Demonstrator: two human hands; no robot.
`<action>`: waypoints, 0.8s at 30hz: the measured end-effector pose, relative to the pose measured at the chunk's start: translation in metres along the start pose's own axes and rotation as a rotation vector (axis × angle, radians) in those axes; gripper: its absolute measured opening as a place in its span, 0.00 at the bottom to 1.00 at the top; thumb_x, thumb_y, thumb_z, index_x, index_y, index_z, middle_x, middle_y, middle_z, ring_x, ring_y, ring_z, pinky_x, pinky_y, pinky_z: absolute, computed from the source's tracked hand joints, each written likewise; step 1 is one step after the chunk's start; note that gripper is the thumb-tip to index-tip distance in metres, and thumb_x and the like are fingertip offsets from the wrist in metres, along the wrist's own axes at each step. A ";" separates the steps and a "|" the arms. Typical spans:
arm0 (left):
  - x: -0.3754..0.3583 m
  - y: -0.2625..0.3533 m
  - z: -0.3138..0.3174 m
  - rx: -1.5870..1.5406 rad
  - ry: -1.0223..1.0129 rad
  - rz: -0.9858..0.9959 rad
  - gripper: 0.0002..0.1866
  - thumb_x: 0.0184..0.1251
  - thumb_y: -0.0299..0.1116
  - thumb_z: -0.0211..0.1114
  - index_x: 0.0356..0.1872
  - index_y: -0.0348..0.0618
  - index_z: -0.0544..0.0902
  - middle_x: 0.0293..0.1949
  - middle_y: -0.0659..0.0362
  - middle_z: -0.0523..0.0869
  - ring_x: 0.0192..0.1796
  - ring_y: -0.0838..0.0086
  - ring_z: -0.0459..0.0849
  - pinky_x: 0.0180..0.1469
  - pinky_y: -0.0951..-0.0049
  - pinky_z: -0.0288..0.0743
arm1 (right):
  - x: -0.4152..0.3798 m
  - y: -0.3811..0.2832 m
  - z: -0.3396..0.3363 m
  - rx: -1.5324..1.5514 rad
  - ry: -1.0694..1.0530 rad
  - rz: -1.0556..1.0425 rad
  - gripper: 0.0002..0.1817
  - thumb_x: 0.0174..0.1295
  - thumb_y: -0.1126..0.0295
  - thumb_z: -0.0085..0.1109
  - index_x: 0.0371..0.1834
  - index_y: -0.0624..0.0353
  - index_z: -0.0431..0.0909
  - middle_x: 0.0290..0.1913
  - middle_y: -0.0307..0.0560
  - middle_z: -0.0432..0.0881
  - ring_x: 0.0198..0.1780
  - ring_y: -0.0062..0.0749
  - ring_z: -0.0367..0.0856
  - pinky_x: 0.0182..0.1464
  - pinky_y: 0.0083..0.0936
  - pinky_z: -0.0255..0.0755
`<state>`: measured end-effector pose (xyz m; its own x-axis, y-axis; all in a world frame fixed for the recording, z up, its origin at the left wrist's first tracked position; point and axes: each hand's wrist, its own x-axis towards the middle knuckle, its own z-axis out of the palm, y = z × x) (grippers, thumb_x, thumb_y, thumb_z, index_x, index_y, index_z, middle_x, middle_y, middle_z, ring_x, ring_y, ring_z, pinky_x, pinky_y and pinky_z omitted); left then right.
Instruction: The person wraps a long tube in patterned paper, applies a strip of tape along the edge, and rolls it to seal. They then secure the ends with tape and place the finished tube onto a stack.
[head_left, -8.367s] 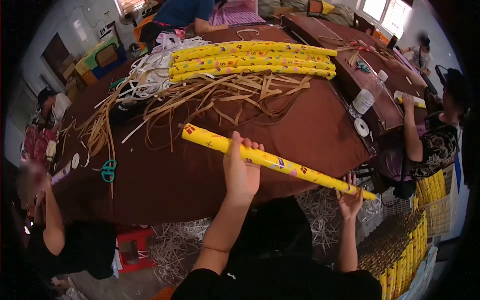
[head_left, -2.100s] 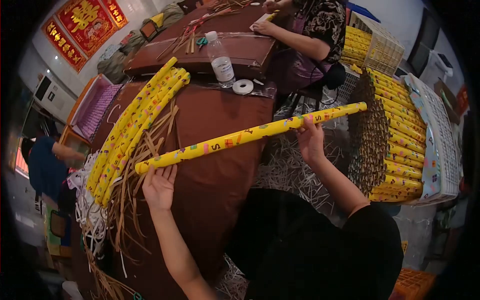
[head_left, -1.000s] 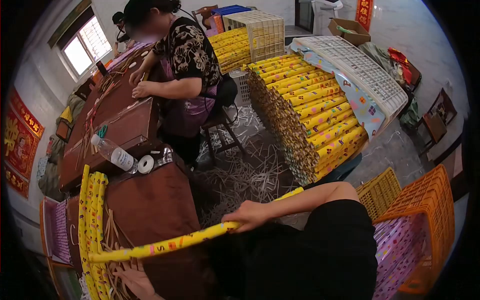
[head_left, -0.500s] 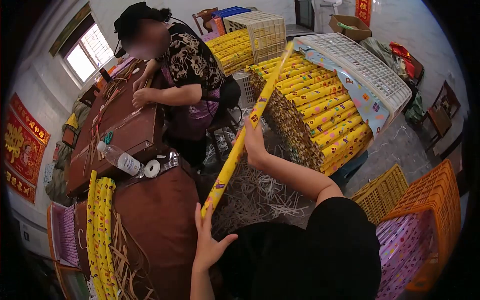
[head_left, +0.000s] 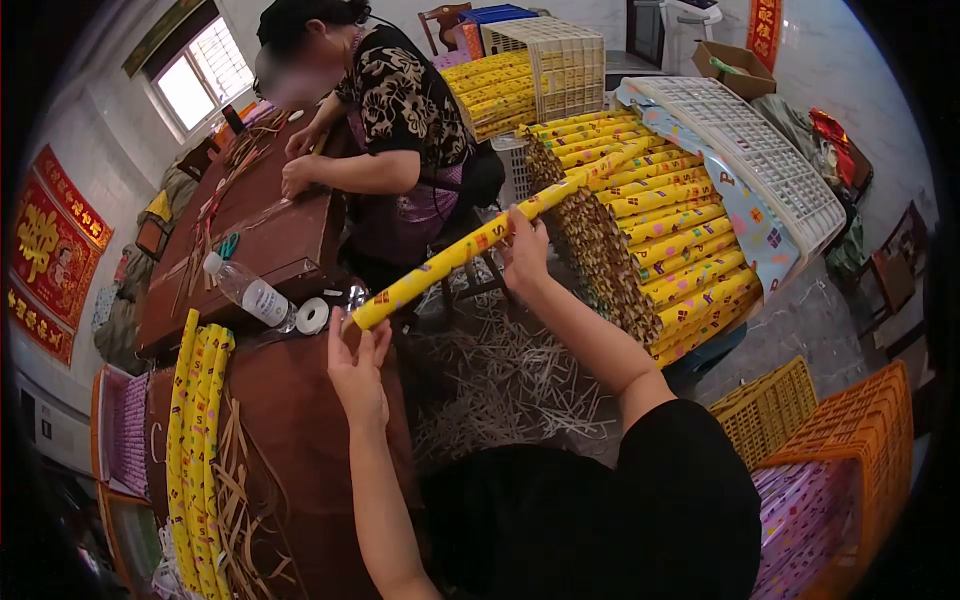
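A long yellow roll of patterned wrapping paper [head_left: 440, 264] slants across the middle of the head view, its lower end toward me. My right hand [head_left: 526, 252] grips it along its length, fingers wrapped round. At the lower end, the fingers of my left hand [head_left: 360, 378] close around the open tip of the roll. The far end reaches over a large stack of similar yellow rolls [head_left: 660, 200], whose cut ends face left. More yellow rolls [head_left: 200, 460] lie on the brown-covered table to my left, beside loose tan strips [head_left: 238, 490].
A co-worker [head_left: 400, 130] works at the dark red table [head_left: 255, 215]. A plastic bottle [head_left: 255, 295] and a white tape roll [head_left: 312, 316] stand near its edge. Shredded strips [head_left: 520, 390] cover the floor. An orange basket [head_left: 850, 430] holds purple rolls at right.
The roll has swung from steep to flatter, its lower end rising to the left. My left hand has moved up and left and closed round that end. The view has shifted slightly.
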<state>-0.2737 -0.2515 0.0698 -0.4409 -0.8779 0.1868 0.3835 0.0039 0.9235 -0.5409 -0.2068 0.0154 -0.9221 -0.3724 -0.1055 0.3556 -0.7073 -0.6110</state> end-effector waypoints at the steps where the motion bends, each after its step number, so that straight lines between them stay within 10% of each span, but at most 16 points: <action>1: 0.006 -0.003 0.004 -0.019 -0.010 0.016 0.31 0.75 0.24 0.54 0.75 0.38 0.54 0.63 0.50 0.72 0.56 0.65 0.82 0.59 0.69 0.79 | 0.019 0.000 0.000 -0.015 0.016 -0.040 0.18 0.67 0.60 0.61 0.54 0.51 0.66 0.40 0.36 0.77 0.42 0.26 0.80 0.42 0.32 0.78; 11: -0.033 -0.038 -0.017 0.378 -0.263 -0.346 0.15 0.76 0.31 0.56 0.58 0.37 0.79 0.52 0.55 0.83 0.47 0.71 0.86 0.48 0.72 0.81 | 0.172 -0.058 -0.008 -0.300 0.569 -0.200 0.34 0.66 0.57 0.63 0.66 0.71 0.63 0.62 0.58 0.74 0.54 0.50 0.80 0.54 0.40 0.78; 15: -0.068 -0.043 -0.038 0.391 -0.345 -0.561 0.15 0.76 0.31 0.55 0.58 0.37 0.79 0.51 0.54 0.84 0.47 0.71 0.86 0.49 0.70 0.81 | 0.189 -0.099 -0.009 -0.420 0.633 -0.061 0.30 0.69 0.55 0.58 0.62 0.71 0.68 0.56 0.59 0.78 0.52 0.49 0.81 0.51 0.39 0.79; 24: -0.115 -0.016 -0.056 0.334 -0.321 -0.804 0.16 0.76 0.30 0.55 0.59 0.33 0.77 0.52 0.51 0.84 0.48 0.71 0.85 0.51 0.73 0.79 | 0.218 -0.152 -0.040 -0.773 0.694 -0.263 0.38 0.72 0.66 0.49 0.79 0.50 0.38 0.68 0.60 0.65 0.56 0.49 0.78 0.49 0.48 0.79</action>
<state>-0.1835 -0.1771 0.0142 -0.6954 -0.5026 -0.5137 -0.3666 -0.3668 0.8550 -0.8019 -0.1564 0.0543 -0.9277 0.3313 -0.1723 0.1643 -0.0521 -0.9850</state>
